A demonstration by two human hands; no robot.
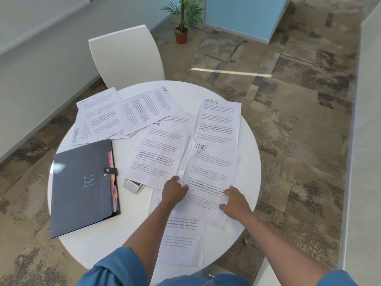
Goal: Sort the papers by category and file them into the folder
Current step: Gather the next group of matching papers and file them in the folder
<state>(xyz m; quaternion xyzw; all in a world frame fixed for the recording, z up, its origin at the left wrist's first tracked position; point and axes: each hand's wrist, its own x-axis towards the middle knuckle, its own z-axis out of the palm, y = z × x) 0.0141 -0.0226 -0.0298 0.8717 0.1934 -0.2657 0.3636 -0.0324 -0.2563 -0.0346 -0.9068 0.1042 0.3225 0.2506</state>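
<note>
Blue sleeves [115, 269] sat nearest the camera, both forearms reaching out over the tabletop [99, 242]. Left hand [174, 189] had fingers curled at the left edge of the near HR sheet [210, 182], apparently pinching it. Right hand [234, 200] lay on the same sheet's lower right part, fingers bent, thumb at the edge; grip or press, cannot tell for sure. An unlabelled sheet [181, 244] lay under it, toward the body. Beyond: second HR sheet [158, 151], SPORTS sheet [218, 122], further HR sheets [148, 110] and another SPORTS sheet [79, 134] in a loose heap at the far left. Dark folder [82, 186] lay shut at left, clasp fastened, coloured tabs showing. Judgement: sorting barely begun, categories mixed, nothing filed yet.
</note>
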